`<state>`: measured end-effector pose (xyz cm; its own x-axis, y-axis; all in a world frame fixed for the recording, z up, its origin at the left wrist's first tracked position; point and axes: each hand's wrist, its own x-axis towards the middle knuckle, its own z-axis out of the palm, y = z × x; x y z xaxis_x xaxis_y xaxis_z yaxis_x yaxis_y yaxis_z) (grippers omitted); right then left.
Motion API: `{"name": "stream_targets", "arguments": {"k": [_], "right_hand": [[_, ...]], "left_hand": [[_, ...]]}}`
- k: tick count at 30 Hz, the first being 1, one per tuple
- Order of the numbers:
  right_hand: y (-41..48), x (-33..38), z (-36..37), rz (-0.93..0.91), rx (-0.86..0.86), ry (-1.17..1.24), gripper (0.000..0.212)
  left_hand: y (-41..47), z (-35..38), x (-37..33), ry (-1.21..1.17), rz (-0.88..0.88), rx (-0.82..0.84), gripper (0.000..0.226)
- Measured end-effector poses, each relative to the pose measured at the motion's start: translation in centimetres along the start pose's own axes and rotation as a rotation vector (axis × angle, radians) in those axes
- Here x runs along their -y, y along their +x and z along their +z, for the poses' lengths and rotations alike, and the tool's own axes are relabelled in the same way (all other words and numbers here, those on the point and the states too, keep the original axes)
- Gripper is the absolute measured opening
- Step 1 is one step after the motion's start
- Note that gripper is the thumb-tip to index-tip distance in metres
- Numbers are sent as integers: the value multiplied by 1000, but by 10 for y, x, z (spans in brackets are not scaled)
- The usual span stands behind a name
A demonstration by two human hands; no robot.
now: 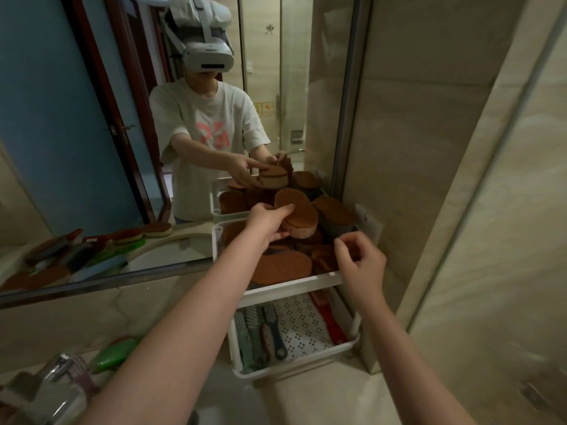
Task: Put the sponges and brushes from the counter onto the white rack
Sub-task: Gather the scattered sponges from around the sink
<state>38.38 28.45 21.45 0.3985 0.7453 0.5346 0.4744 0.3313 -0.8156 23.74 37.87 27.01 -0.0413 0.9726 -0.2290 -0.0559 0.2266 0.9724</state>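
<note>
Brown-topped sponge (302, 220) at frame centre, pinched in left hand (270, 220) grip atop the heaped top tray of the white rack (294, 286), could slide off the overfull sponge pile (285, 265); right hand (359, 259) grip half-curled, empty; lower tray (306, 366) holds brushes (260, 335); green brush (115, 354) left on tabletop (322, 400).

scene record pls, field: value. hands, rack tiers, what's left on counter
left hand: gripping a brown-topped sponge over the top tier
right hand: empty, fingers curled, at the top tier's front right
white rack top tier: piled with brown sponges
bottom tier: brushes on the left, red brush on the right
counter: green brush remaining
</note>
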Motion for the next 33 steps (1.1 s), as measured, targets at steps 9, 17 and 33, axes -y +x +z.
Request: {"name": "stream_targets", "arguments": {"k": [9, 17, 33], "right_hand": [[5, -1, -5, 55, 59, 93, 17], [6, -6, -3, 24, 46, 49, 21], [-52, 8, -8, -171, -122, -7, 8]], "left_hand": [[20, 20, 8, 308, 108, -61, 44], [13, 23, 10, 866, 269, -181, 48], [-117, -33, 66, 423, 656, -205, 17]]}}
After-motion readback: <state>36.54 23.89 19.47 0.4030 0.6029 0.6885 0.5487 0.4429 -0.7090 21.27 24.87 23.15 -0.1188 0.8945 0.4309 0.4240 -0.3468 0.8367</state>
